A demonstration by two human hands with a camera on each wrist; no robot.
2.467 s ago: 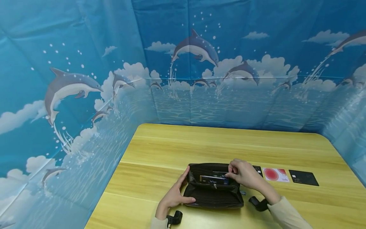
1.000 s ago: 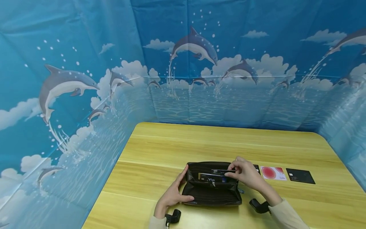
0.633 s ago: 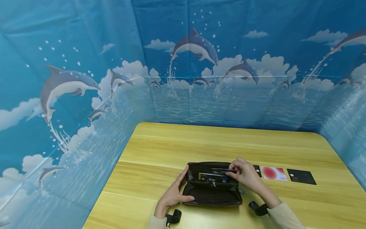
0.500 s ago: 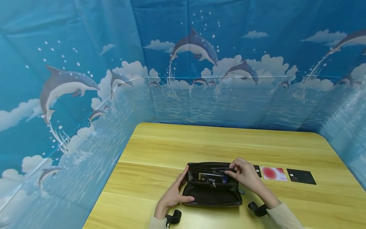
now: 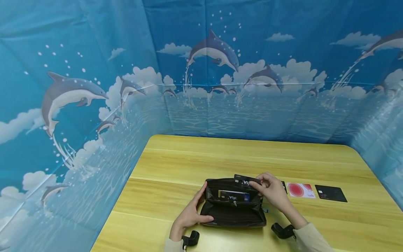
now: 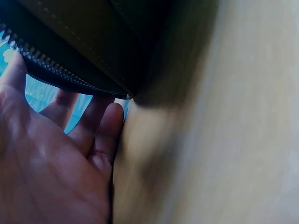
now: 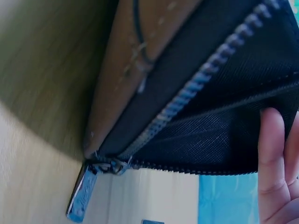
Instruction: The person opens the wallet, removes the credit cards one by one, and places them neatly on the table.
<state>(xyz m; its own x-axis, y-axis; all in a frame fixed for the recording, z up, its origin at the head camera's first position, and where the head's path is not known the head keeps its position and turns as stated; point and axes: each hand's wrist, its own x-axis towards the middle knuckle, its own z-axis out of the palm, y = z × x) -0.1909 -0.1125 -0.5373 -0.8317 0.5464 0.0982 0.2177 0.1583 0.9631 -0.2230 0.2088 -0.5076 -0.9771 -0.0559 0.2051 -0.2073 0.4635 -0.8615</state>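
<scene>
A dark zip-around wallet [image 5: 233, 217] lies spread apart on the table. My left hand [image 5: 189, 215] rests at its left side, thumb on the near flap and extended fingers along the far left edge; the left wrist view shows the fingers touching the zipped rim [image 6: 70, 79]. My right hand [image 5: 273, 191] pinches a black "Vip" card [image 5: 242, 180] between thumb and fingers, above the wallet's far edge. Another Vip card [image 5: 233, 196] stands in a slot inside. In the right wrist view, fingers [image 7: 272, 163] are beside the wallet's lining; the pinched card is out of sight there.
On the table [image 5: 176, 157], right of the wallet, lie a pink-and-white card [image 5: 301, 190] and a black card [image 5: 331, 193]. A further dark card [image 5: 284, 187] is partly hidden behind the right hand. A metal zipper pull [image 7: 81, 193] hangs at the wallet's right corner. A dolphin-print curtain [image 5: 201, 105] surrounds the table.
The right hand has drawn the rear Vip card up out of the wallet, and its face now shows above the far edge. The left hand has kept its hold on the wallet.
</scene>
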